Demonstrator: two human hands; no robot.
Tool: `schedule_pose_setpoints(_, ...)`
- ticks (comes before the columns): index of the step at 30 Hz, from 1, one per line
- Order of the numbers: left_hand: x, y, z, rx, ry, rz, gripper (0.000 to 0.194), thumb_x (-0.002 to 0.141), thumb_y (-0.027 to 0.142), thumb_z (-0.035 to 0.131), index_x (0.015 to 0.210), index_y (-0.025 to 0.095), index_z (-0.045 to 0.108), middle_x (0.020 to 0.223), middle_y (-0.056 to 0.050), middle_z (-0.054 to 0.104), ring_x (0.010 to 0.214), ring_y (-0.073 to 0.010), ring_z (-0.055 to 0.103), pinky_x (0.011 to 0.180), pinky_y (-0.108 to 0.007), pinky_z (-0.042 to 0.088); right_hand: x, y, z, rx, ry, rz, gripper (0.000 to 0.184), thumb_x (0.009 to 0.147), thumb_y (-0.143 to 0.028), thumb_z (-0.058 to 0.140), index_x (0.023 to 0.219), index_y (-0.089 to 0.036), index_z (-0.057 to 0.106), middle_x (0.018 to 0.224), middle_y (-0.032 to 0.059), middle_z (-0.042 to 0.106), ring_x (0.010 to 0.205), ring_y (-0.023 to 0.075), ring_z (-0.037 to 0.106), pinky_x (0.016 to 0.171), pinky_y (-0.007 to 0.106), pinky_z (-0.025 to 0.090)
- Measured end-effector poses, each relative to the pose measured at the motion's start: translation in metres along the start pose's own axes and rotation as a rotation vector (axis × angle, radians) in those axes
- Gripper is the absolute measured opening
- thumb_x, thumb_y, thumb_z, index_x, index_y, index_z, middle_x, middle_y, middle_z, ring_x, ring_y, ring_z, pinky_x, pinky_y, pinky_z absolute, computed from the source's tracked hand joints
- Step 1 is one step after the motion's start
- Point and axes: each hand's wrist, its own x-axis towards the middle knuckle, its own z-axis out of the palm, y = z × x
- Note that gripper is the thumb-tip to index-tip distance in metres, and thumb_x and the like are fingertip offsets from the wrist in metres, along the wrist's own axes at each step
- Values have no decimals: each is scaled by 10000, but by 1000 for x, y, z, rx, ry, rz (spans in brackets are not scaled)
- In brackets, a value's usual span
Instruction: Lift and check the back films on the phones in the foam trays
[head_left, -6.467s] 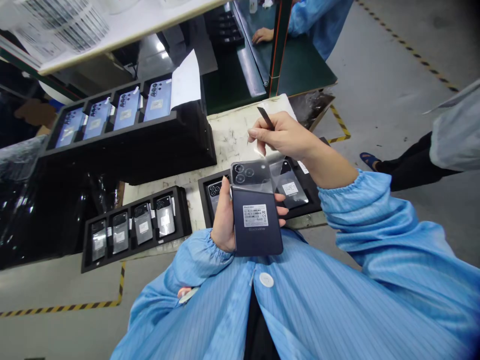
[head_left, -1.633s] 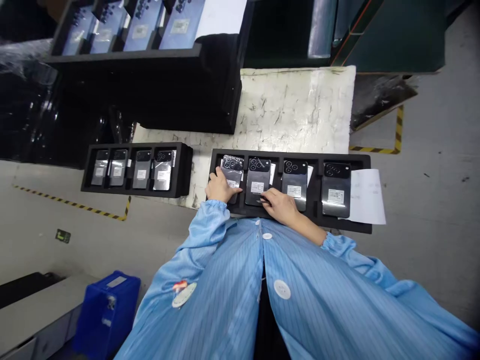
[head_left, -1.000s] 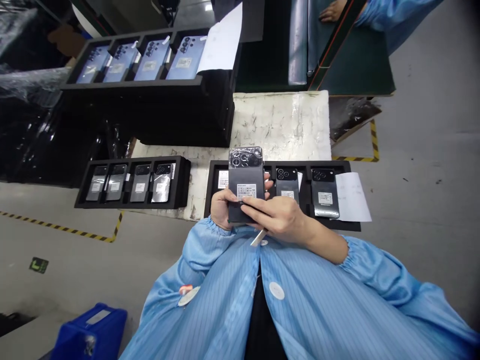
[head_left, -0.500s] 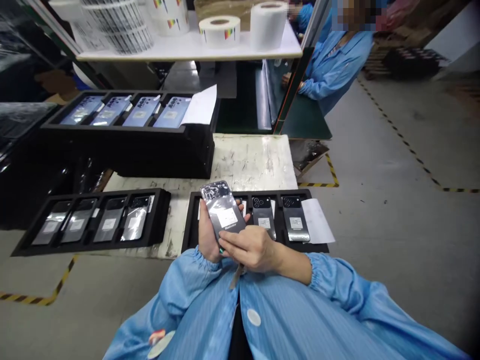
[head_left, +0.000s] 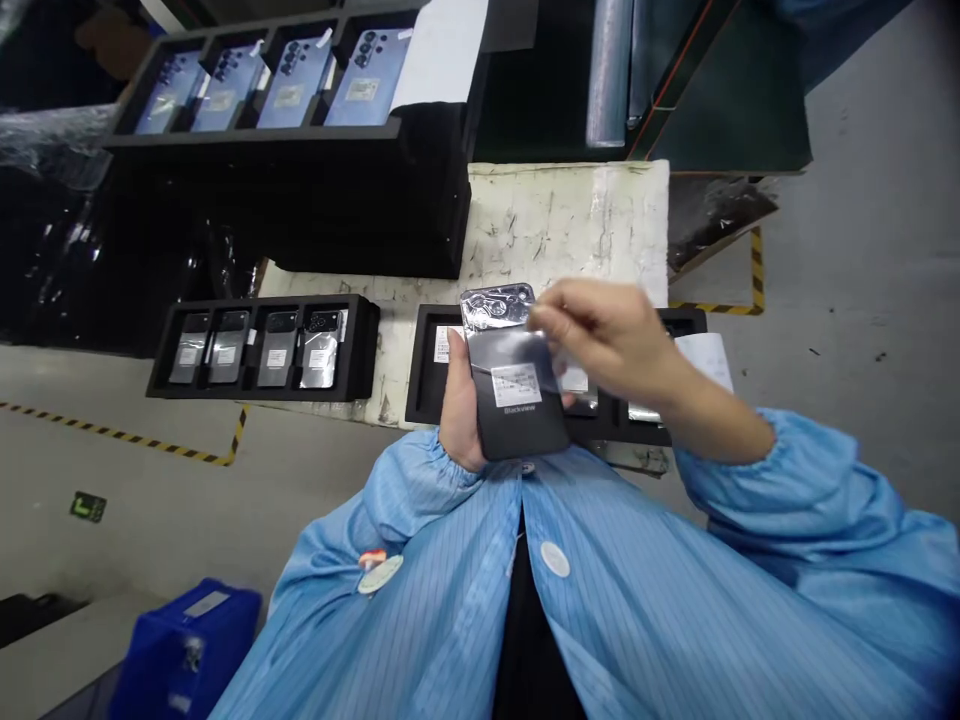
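My left hand [head_left: 459,408] grips a dark phone [head_left: 517,400], back side up, with a white label on it. A clear film [head_left: 501,318] is partly lifted off the phone's upper half, over the camera area. My right hand [head_left: 607,335] is above the phone's top right, its fingers pinched on the film's edge; it is blurred by motion. Below the hands lies a black tray [head_left: 424,375] with more dark phones, mostly hidden by my hands.
A second black tray [head_left: 360,345] with several dark phones lies to the left on a scratched white table [head_left: 570,225]. A taller black stack [head_left: 375,200] carries blue phones and a white sheet. A blue box [head_left: 187,640] stands on the floor at lower left.
My right hand has gone from the phone's lower edge up to its top right, lifting the clear film. The camera has tilted down, so the shelf and co-worker are out of view.
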Motion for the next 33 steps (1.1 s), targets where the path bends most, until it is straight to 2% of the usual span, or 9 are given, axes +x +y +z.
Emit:
schedule_pose_setpoints(3,-12,0,0,44,-98,-226,959,737,849,152,1142,110,611,1027,-137,677,897,-269,664,838,-413,518,22,13,-21,124,-1,78,260,906,-308,537,726,-132,603,651,5,571,572,75,466,523,220,356)
schedule_pose_setpoints(7,-22,-1,-1,90,-120,-359,1090,675,895,99,1138,51,609,991,-166,681,870,-297,670,846,-422,498,34,20,-29,235,-38,155,278,894,-355,561,739,-137,636,542,-23,459,515,68,381,501,229,338)
schedule_pose_setpoints(11,-23,-3,-4,90,-157,-352,1066,696,885,170,1181,32,590,1046,-182,663,917,-301,655,900,-439,466,32,19,-25,386,-60,260,307,864,-393,605,698,-135,602,482,-35,404,486,70,356,457,226,326)
schedule_pose_setpoints(17,-21,-5,-4,148,-100,-347,1023,710,874,180,1152,65,624,1044,-167,667,922,-297,651,899,-444,475,25,28,-19,538,-42,401,315,836,-394,640,686,-127,566,505,-22,484,448,53,361,406,202,293)
schedule_pose_setpoints(19,-21,-6,-2,138,-94,-321,993,746,844,165,1149,61,624,1105,-173,646,957,-290,637,902,-451,481,23,33,-16,579,-34,427,311,821,-398,657,694,-132,558,512,-26,486,430,50,339,383,198,274)
schedule_pose_setpoints(23,-20,-7,2,103,-43,-293,952,799,793,135,1133,46,619,1255,-180,568,1021,-278,608,889,-454,502,19,47,-10,617,-14,442,288,817,-365,666,700,-132,545,453,-64,366,396,42,267,359,192,222)
schedule_pose_setpoints(26,-18,-8,2,142,7,-284,950,786,806,156,1128,49,616,1307,-192,528,1120,-325,557,889,-474,496,17,58,-6,627,-16,429,288,823,-370,658,704,-134,544,435,-76,315,387,43,232,350,199,195)
schedule_pose_setpoints(29,-17,-8,0,160,19,-290,953,761,827,203,1147,54,605,1300,-197,532,1184,-359,511,923,-501,473,16,64,-3,608,-37,407,306,828,-403,645,714,-140,541,434,-75,311,383,50,232,346,211,195)
schedule_pose_setpoints(33,-16,-6,-1,151,17,-304,955,749,835,227,1161,54,592,1216,-205,586,1187,-360,514,942,-510,462,17,65,-3,578,-52,381,334,827,-449,637,716,-153,529,436,-78,288,380,52,224,340,215,194)
